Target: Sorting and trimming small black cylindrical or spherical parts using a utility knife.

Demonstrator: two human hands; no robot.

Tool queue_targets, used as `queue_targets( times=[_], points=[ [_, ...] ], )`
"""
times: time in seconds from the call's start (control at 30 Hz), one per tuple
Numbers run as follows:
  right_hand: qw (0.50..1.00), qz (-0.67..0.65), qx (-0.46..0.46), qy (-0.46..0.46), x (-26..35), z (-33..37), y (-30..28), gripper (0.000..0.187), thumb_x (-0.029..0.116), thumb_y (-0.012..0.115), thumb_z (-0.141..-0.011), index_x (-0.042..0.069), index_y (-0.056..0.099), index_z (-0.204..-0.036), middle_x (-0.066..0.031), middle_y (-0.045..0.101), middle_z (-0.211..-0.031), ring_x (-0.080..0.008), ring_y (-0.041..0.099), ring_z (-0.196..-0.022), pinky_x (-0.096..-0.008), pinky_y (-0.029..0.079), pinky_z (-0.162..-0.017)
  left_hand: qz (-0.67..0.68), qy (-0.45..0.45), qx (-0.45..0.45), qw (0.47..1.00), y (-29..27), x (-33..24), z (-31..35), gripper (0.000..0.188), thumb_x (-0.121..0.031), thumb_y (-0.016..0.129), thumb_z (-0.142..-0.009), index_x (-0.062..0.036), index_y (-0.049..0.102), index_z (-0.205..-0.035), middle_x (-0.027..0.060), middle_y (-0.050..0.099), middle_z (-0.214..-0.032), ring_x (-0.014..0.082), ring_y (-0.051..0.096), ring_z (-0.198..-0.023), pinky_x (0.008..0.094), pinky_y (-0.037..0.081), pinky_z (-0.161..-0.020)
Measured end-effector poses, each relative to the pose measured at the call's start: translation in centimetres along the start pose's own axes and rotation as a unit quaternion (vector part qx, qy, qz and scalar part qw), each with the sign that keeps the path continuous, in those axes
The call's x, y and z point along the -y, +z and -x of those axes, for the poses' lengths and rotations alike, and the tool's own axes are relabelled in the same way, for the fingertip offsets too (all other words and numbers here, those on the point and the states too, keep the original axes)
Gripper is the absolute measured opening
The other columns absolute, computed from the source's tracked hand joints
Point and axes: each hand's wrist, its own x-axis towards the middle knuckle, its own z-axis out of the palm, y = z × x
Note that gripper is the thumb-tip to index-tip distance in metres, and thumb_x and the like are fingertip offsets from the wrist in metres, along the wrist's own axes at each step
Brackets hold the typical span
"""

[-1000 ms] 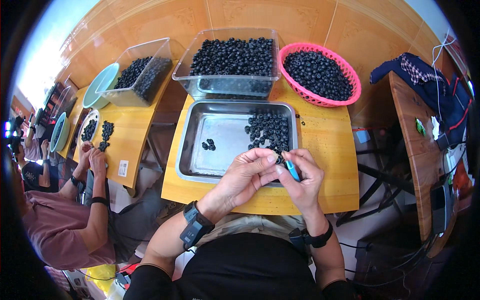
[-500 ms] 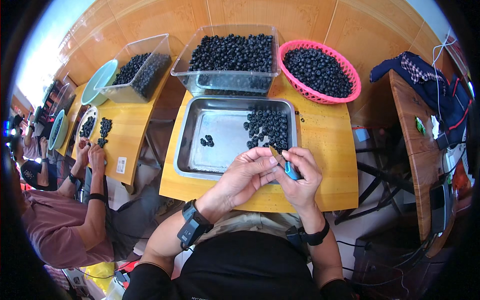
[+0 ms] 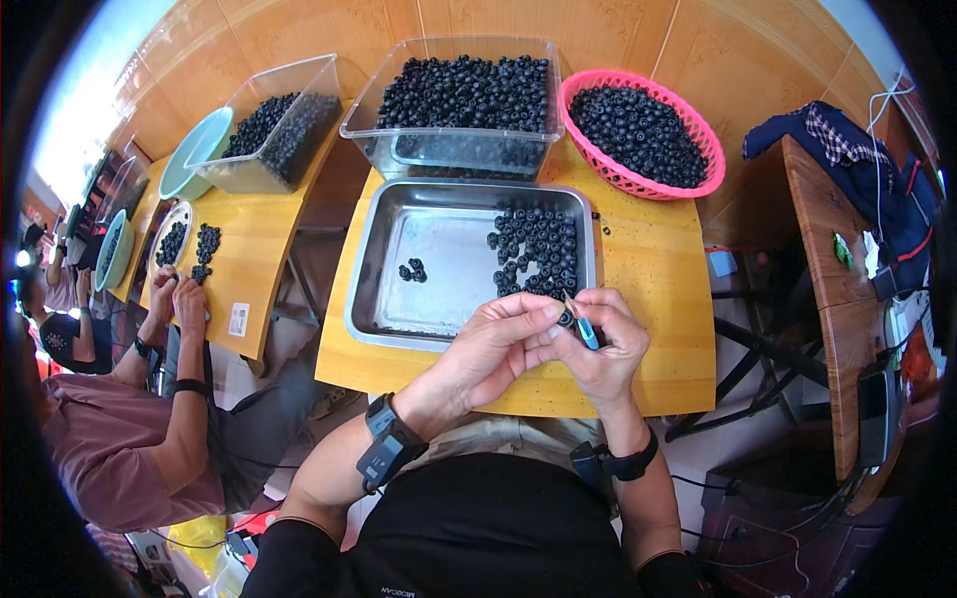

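Note:
Over the near right corner of the steel tray (image 3: pixel 409 339), my two hands meet at the fingertips. My left hand (image 3: pixel 488 349) pinches a small dark round bead-like piece (image 3: pixel 566 319) between thumb and fingers. In my right hand (image 3: pixel 610 349) is a small blue-handled knife (image 3: pixel 586 332), its thin blade pointing up against the piece. Inside the tray, many similar dark round pieces (image 3: pixel 538 239) are spread on the right. A small cluster (image 3: pixel 412 270) lies apart on the left.
Behind the tray stands a clear plastic bin (image 3: pixel 459 100) full of dark pieces, beside a pink basket (image 3: pixel 643 140) of them. Left, a person (image 3: pixel 140 429) works at another yellow table (image 3: pixel 264 244). A wooden side table (image 3: pixel 832 269) stands right. Dark specks dot my yellow table (image 3: pixel 658 289).
The knife has turned in my right hand, so its blade shows narrower. The dark round piece now shows at my left fingertips. The view has shifted slightly.

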Motion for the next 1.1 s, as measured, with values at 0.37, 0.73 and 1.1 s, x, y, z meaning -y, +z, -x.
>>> queue_targets(
  times=[0.37, 0.73, 1.1],
  points=[
    [0.999, -0.007, 0.032, -0.024, -0.52, -0.38, -0.32, 0.019, 0.0, 0.08, -0.07, -0.003, 0.068, -0.084, -0.0113, 0.067, -0.087, -0.015, 0.063, -0.075, -0.0264, 0.049, -0.064, 0.0, -0.006, 0.003, 1.0, -0.1, 0.07, 0.0, 0.01, -0.01, 0.057, -0.102, -0.005, 0.065, -0.1, 0.0047, 0.069, -0.099, 0.0126, 0.068, -0.091, 0.0297, 0.058, -0.087],
    [0.999, -0.007, 0.031, -0.029, -0.33, -0.51, -0.18, 0.022, 0.001, 0.081, -0.07, -0.002, 0.068, -0.086, -0.0108, 0.067, -0.09, -0.0135, 0.062, -0.075, -0.0257, 0.049, -0.063, -0.013, 0.016, 0.011, 1.0, -0.59, -0.01, 0.23, 0.009, -0.01, 0.059, -0.101, -0.0028, 0.065, -0.1, 0.0065, 0.07, -0.097, 0.0131, 0.069, -0.089, 0.0298, 0.06, -0.087],
    [0.999, -0.016, 0.042, -0.03, -0.28, -0.42, -0.36, 0.022, 0.001, 0.081, -0.069, -0.003, 0.069, -0.086, -0.0114, 0.067, -0.088, -0.0151, 0.063, -0.076, -0.026, 0.049, -0.065, -0.025, 0.025, 0.003, 0.999, -0.22, 0.12, 0.76, 0.008, -0.009, 0.06, -0.1, -0.0026, 0.065, -0.099, 0.0083, 0.071, -0.098, 0.0144, 0.069, -0.091, 0.0308, 0.059, -0.089]
  ],
)
